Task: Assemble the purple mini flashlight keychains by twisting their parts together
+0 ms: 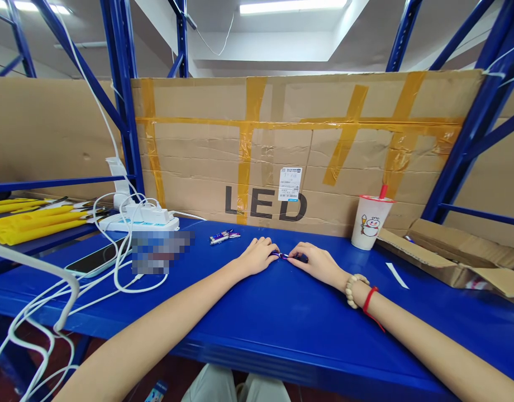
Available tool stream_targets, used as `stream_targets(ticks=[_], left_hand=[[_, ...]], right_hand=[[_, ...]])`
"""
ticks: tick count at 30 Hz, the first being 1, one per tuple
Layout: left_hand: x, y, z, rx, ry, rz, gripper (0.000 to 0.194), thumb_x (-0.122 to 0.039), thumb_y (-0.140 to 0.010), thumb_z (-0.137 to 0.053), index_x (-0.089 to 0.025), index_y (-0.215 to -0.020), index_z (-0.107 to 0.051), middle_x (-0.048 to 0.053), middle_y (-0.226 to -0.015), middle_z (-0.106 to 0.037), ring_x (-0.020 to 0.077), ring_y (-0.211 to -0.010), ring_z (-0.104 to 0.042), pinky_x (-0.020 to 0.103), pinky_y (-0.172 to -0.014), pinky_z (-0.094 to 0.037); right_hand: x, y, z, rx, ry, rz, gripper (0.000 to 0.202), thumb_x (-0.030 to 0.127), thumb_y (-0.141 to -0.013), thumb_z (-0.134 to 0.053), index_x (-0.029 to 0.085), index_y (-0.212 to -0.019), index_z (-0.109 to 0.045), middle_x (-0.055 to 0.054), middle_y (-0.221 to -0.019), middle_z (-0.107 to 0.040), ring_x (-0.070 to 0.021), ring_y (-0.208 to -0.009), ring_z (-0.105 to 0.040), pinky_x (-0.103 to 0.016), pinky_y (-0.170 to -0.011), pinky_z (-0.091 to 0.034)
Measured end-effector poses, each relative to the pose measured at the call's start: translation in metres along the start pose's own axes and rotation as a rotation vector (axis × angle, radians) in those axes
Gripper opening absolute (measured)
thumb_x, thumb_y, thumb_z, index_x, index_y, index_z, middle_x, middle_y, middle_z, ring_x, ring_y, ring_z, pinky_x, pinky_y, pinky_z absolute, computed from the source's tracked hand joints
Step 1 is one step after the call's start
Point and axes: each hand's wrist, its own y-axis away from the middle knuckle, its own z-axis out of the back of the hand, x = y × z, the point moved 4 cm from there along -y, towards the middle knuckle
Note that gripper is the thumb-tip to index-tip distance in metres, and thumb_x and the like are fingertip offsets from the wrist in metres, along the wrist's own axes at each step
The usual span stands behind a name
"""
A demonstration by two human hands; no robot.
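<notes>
My left hand (pixel 257 255) and my right hand (pixel 318 263) are close together over the blue table. Between their fingertips they pinch a small, thin, shiny purple-and-silver piece (pixel 283 255), one end in each hand. Its kind is too small to make out, and the fingers hide its ends. A dark patch shows beside my right fingers. Behind and left of my left hand lies a little cluster of similar shiny silver and purple pieces (pixel 224 237). A beaded bracelet and a red cord circle my right wrist.
At the left are a white power strip (pixel 143 218), tangled white cables (pixel 123 273), a phone (pixel 98 259) and yellow-handled items (pixel 43 220). A lidded cup (pixel 369 223), a paper strip (pixel 396 276) and an open cardboard box (pixel 441 262) stand right. A cardboard panel (pixel 190 167) closes the back.
</notes>
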Motion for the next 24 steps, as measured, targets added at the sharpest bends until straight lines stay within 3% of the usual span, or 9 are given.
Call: stream_targets(ticks=[8, 14, 24], left_hand=[[-0.002, 0.001, 0.003, -0.027, 0.033, -0.04, 0.031, -0.046, -0.086, -0.043, -0.016, -0.088, -0.052, 0.003, -0.094, -0.053, 0.0183, -0.091, -0.047, 0.031, -0.078, -0.038], [-0.004, 0.0, 0.001, -0.001, 0.012, -0.055, 0.017, -0.03, -0.09, -0.04, -0.017, -0.092, -0.051, 0.003, -0.098, -0.054, 0.0179, -0.093, -0.048, 0.031, -0.081, -0.038], [-0.006, 0.002, 0.007, -0.051, 0.076, 0.012, 0.017, -0.026, -0.093, -0.03, -0.017, -0.097, -0.043, 0.005, -0.097, -0.056, 0.018, -0.089, -0.05, 0.03, -0.077, -0.041]], right_hand=[[0.004, -0.001, 0.0, 0.022, -0.083, 0.064, 0.024, 0.04, -0.086, -0.045, 0.02, -0.081, -0.059, -0.001, -0.085, -0.057, -0.0139, -0.08, -0.053, -0.027, -0.071, -0.042], [0.008, 0.0, 0.001, 0.036, -0.133, 0.105, 0.025, 0.043, -0.085, -0.046, 0.022, -0.084, -0.059, -0.001, -0.089, -0.057, -0.0135, -0.083, -0.053, -0.026, -0.073, -0.042], [0.014, 0.002, 0.003, 0.015, -0.093, 0.102, 0.019, 0.036, -0.089, -0.037, 0.02, -0.091, -0.048, -0.001, -0.083, -0.056, -0.0134, -0.074, -0.052, -0.028, -0.068, -0.042]])
